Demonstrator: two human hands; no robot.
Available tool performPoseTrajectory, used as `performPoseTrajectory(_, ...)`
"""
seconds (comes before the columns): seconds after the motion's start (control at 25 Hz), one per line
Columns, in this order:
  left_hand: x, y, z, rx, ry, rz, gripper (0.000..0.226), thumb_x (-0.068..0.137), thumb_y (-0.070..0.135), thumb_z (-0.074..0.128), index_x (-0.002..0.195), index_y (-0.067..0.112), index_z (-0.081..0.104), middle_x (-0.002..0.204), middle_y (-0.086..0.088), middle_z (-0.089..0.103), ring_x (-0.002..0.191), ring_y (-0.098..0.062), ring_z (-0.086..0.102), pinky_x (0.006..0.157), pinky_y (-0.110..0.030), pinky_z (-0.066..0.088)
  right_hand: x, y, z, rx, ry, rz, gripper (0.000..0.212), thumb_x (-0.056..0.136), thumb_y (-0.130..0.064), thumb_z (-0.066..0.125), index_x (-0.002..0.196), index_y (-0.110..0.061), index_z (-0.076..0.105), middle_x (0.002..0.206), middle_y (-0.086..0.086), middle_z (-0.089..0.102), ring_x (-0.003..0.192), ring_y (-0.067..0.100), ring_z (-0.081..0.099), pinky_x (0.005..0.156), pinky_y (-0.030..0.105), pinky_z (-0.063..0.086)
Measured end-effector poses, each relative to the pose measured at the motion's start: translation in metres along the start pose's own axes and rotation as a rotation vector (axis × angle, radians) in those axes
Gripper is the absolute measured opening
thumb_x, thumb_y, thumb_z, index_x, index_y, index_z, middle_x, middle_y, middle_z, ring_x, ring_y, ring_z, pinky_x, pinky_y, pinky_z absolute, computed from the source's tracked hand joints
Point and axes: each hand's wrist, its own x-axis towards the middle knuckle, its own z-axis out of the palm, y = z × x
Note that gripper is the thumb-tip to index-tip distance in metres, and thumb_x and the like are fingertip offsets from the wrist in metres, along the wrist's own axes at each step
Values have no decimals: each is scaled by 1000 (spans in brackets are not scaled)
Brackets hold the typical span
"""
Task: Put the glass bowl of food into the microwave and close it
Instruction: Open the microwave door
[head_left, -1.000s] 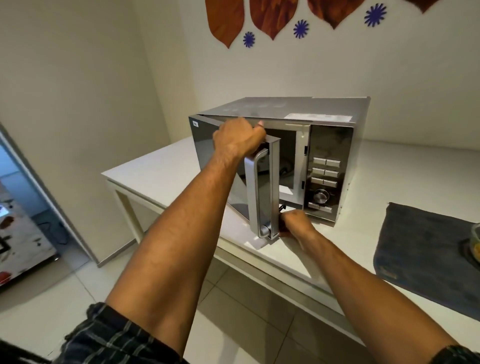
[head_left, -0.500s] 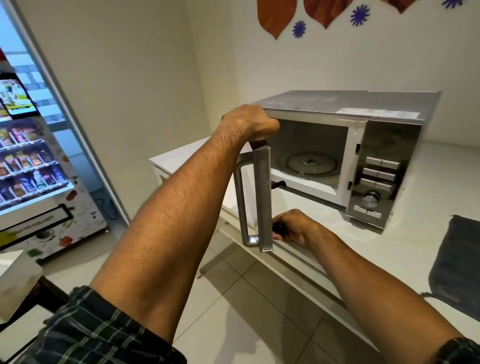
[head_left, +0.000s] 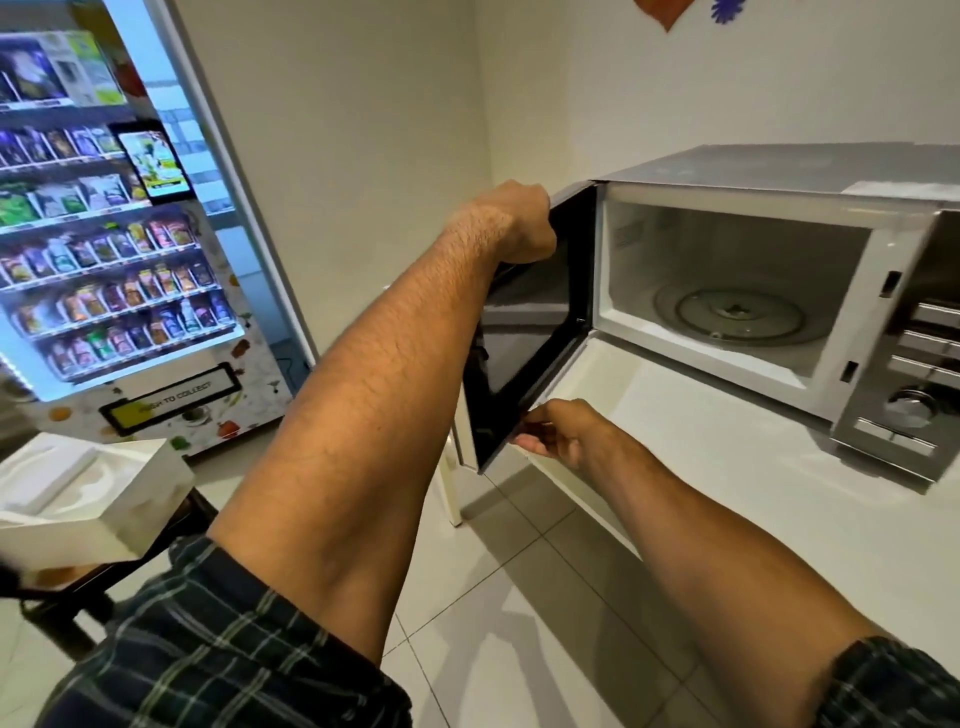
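Observation:
A silver microwave stands on a white table, its door swung wide open to the left. Inside, the white cavity holds only a round glass turntable. My left hand grips the door's top outer corner. My right hand pinches the door's bottom outer corner. The glass bowl of food is not in view.
A lit vending machine full of snack packs stands at the left. A white box rests on a dark stand in the near left. The control panel with buttons and a knob is at the microwave's right end. Tiled floor lies below.
The door has swung from nearly shut to wide open, with both hands staying on its outer edge. My view has turned left, so the blue cloth has left the frame.

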Motion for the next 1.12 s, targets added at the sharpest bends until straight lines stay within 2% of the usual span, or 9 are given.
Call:
performPoseTrajectory(0.12,7,-22,11,-41,44,-34,8,82,13,43,79,7,40,73,-3,46,78,-25,50,66,-33,42,14,-2,26,22,9,-18,15,91,6,50,95,7,64,80,23,71,71,30,73,78,34,59)
performPoseTrajectory(0.32,14,-48,27,-100,71,-76,14,74,12,44,61,11,39,65,-1,47,62,-20,48,58,-31,43,27,-9,55,119,16,-37,20,87,10,53,102,7,65,85,21,71,75,29,72,49,26,57)
performPoseTrajectory(0.4,15,-60,35,-149,112,-109,8,71,13,44,64,10,45,66,-2,50,63,-22,51,64,-33,50,36,-13,66,173,6,-49,22,84,13,53,100,5,65,87,20,70,80,29,70,49,27,59)
performPoseTrajectory(0.56,16,-76,48,-253,201,-169,51,70,15,45,117,5,62,110,-11,68,97,-27,59,89,-37,49,55,-19,78,230,2,-70,34,81,15,44,107,5,63,97,20,68,96,31,67,70,34,61)
performPoseTrajectory(0.72,18,-91,60,-350,228,-165,67,66,21,46,132,10,54,123,-9,66,112,-26,59,100,-37,47,69,-20,86,191,15,-67,34,81,14,44,107,1,62,101,19,65,101,31,67,81,35,61)
performPoseTrajectory(0.84,22,-96,63,-378,244,-145,70,65,25,46,133,12,54,125,-6,66,115,-24,58,105,-37,42,73,-21,88,167,54,-70,31,82,12,46,107,2,61,96,19,65,96,31,67,70,30,60)
performPoseTrajectory(0.92,22,-95,66,-343,262,-137,67,67,29,46,131,11,55,125,-8,66,116,-24,58,111,-38,35,71,-16,85,107,77,-94,29,83,9,50,108,2,63,97,19,68,91,27,67,77,31,60)
performPoseTrajectory(1.04,19,-81,85,-208,372,-65,64,80,33,42,137,6,50,145,-14,53,137,-22,45,124,-39,5,61,-8,69,-114,182,-179,17,89,-8,63,103,-1,69,98,17,72,86,24,67,88,37,60)
performPoseTrajectory(1.12,14,-63,105,-287,480,-33,60,88,31,41,142,5,48,152,-12,46,144,-18,37,125,-39,2,48,-7,49,-344,308,-308,30,89,-23,67,111,-2,70,107,16,74,96,29,69,92,39,57)
